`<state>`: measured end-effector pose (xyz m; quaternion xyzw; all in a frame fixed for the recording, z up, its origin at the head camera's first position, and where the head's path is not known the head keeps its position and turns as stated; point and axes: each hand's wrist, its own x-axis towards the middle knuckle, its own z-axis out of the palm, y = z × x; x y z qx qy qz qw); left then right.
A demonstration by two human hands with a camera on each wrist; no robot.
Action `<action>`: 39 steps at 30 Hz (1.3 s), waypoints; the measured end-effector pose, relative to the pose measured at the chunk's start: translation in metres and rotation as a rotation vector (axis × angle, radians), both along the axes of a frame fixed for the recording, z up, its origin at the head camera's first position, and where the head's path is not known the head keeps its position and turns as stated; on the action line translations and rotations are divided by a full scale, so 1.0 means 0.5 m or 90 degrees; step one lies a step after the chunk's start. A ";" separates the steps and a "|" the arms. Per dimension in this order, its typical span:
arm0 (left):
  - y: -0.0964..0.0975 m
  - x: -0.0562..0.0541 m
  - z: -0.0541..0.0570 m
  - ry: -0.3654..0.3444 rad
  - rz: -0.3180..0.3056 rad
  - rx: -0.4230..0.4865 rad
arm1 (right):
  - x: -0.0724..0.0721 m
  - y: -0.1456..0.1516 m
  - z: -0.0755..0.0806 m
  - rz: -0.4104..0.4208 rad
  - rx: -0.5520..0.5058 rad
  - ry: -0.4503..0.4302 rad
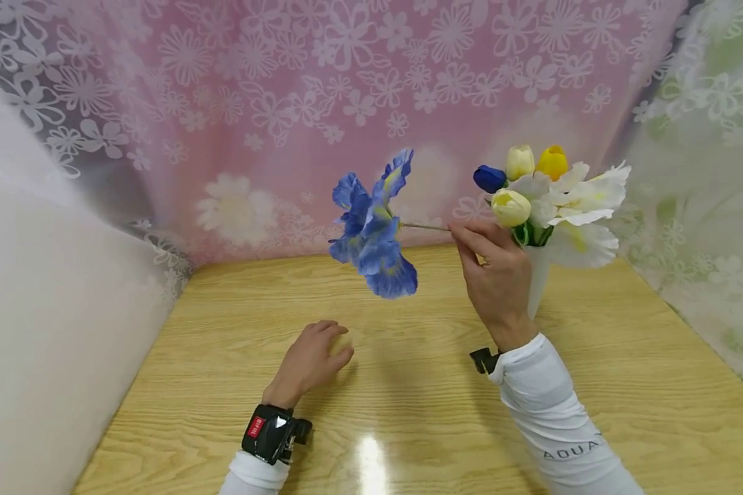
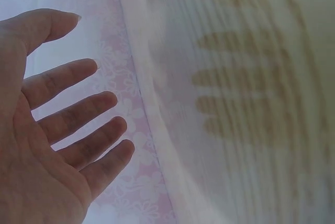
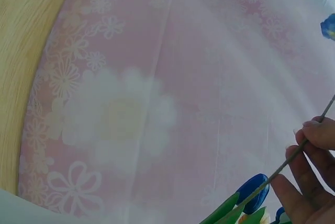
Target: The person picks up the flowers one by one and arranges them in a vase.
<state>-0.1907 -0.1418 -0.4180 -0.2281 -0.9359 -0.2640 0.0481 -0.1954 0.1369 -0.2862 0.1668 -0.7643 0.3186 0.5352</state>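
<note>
My right hand [image 1: 498, 271] pinches the thin stem of a blue artificial iris [image 1: 371, 230], whose bloom points left above the table in the head view. The stem [image 3: 290, 158] runs across the fingers in the right wrist view. Just behind that hand stands a white vase [image 1: 537, 278] holding a white iris [image 1: 585, 206], a yellow tulip [image 1: 552, 162], a blue tulip [image 1: 490, 179] and cream tulips [image 1: 511, 207]. My left hand [image 1: 312, 361] hovers low over the table at centre left, fingers relaxed and holding nothing; its palm and spread fingers show in the left wrist view.
The wooden table [image 1: 235, 309] stretches beneath both hands. A pink flower-patterned curtain [image 1: 285, 124] hangs along its back edge, with pale curtains on the left [image 1: 49, 289] and right [image 1: 706, 227]. A bright light reflection lies on the table's near side.
</note>
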 end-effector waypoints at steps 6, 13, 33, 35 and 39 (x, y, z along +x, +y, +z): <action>-0.003 0.002 -0.005 0.004 0.001 0.008 | 0.000 -0.002 -0.002 -0.005 0.005 0.004; -0.006 0.006 -0.017 -0.010 0.010 0.007 | -0.003 0.005 -0.013 -0.021 -0.007 -0.015; 0.013 -0.007 -0.006 0.007 -0.005 -0.002 | 0.008 0.086 0.009 -0.174 -0.047 -0.066; 0.013 -0.007 -0.006 0.009 -0.003 -0.005 | 0.012 0.089 0.005 -0.188 -0.039 -0.067; 0.012 -0.009 -0.003 0.018 -0.002 -0.012 | 0.019 0.099 0.006 -0.205 -0.015 -0.134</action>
